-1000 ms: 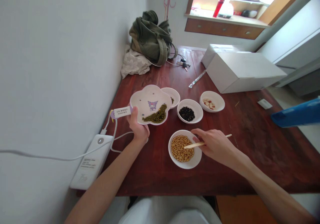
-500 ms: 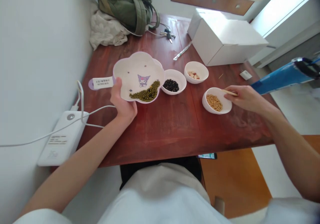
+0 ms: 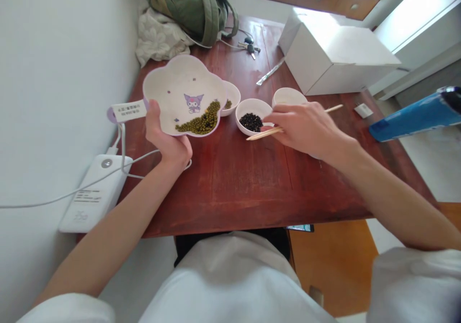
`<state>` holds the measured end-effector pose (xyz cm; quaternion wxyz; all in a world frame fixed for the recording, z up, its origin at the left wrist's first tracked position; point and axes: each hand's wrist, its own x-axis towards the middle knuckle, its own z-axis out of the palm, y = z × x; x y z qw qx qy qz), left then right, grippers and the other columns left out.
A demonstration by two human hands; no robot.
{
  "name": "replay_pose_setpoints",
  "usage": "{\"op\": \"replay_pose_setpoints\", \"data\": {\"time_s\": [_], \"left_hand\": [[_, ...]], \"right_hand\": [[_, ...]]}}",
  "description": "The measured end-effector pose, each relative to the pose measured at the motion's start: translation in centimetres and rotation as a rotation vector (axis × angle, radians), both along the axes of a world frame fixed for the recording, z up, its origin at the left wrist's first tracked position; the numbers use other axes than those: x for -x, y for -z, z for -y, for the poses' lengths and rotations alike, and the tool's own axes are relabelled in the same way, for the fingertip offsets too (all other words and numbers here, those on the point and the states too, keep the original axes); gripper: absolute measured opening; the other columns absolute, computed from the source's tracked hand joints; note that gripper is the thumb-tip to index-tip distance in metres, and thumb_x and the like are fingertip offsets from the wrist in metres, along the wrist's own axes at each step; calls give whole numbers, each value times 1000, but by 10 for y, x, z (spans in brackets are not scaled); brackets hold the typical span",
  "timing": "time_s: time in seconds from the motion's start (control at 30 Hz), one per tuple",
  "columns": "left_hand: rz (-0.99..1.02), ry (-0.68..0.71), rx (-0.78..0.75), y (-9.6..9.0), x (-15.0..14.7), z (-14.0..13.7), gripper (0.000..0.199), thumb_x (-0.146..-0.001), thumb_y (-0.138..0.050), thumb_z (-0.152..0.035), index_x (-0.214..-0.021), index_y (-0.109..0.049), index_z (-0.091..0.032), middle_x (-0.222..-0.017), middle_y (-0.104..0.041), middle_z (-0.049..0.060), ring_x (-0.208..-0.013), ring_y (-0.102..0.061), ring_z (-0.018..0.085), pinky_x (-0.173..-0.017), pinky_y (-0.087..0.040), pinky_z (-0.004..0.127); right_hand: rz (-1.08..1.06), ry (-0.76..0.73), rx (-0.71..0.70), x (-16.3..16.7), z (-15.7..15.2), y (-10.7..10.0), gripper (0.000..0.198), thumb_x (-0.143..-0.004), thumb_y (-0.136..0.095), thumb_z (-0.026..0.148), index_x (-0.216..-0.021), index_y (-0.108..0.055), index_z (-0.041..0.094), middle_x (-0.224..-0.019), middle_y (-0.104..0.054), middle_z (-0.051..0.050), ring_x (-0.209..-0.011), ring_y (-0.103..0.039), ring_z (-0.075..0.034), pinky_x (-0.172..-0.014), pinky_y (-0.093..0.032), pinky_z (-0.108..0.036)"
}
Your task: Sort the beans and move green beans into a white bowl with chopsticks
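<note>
The right hand point(image 3: 306, 128) is clamped on a pair of chopsticks point(image 3: 264, 132), whose long axis runs across the desk point(image 3: 248, 183) from upper right to lower left. Their tips lie just at the near rim of the small white bowl of black beans point(image 3: 253, 122), so the beans sit immediately up and left of the tips. The flower-shaped dish point(image 3: 180, 92) lies further left of them, well past that bowl. The left hand point(image 3: 169, 142) holds this dish off the desk, tilted toward the person, thumb pressed over the near rim and fingers curled beneath; the green beans point(image 3: 200, 121) have gathered along its lower right edge, the side facing the chopsticks. Behind the dish a second small bowl point(image 3: 230, 99) peeks out, and another white bowl point(image 3: 288, 96) stands just beyond the right hand's knuckles. The right forearm reaches in from the lower right, wrist low over the desk, hand palm-down.
</note>
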<state>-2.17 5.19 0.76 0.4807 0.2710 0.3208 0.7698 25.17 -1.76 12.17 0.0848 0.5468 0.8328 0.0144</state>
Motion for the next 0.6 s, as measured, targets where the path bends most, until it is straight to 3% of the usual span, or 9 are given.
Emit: {"op": "replay_pose_setpoints", "data": {"time_s": [0.1,0.2,0.3,0.4,0.6], "left_hand": [[39,-52,-14,-2,5,-6,61,-94,-68,-45,-140,-59,-6,-155,-70,21,-155,-60,33,-127,-53,43],[63,-55,5,-5,9,-10,58,-103,-57,-41,-149,-51,-6,-158,-68,20,-157,-58,29,-128,-52,41],[80,-72,35,-9,10,-11,51,-112,-42,-37,-151,-49,-5,-157,-69,21,-152,-63,25,-125,-54,39],[75,-76,59,-11,9,-10,47,-114,-35,-34,-149,-52,-7,-152,-72,18,-146,-68,23,-122,-57,37],[69,-24,21,-7,7,-6,44,-106,-54,-36,-142,-58,-10,-151,-73,17,-148,-67,26,-124,-56,40]], "right_hand": [[15,-163,34,53,-25,16,33,-110,-56,30,-136,-72,17,-134,-76,-14,-90,-71,-24,-69,-34,-35],[38,-220,31,74,-45,34,30,-109,-53,23,-131,-71,15,-132,-75,-15,-89,-72,-23,-71,-37,-36],[19,-219,14,77,-55,43,29,-109,-47,16,-125,-71,14,-128,-74,-13,-90,-73,-24,-74,-40,-36],[-43,-140,-45,75,-61,45,34,-107,-48,13,-136,-65,13,-137,-71,-16,-95,-74,-25,-76,-43,-36],[-38,-131,-17,76,-73,50,31,-103,-47,7,-119,-74,13,-124,-76,-14,-95,-76,-26,-77,-45,-35]]}}
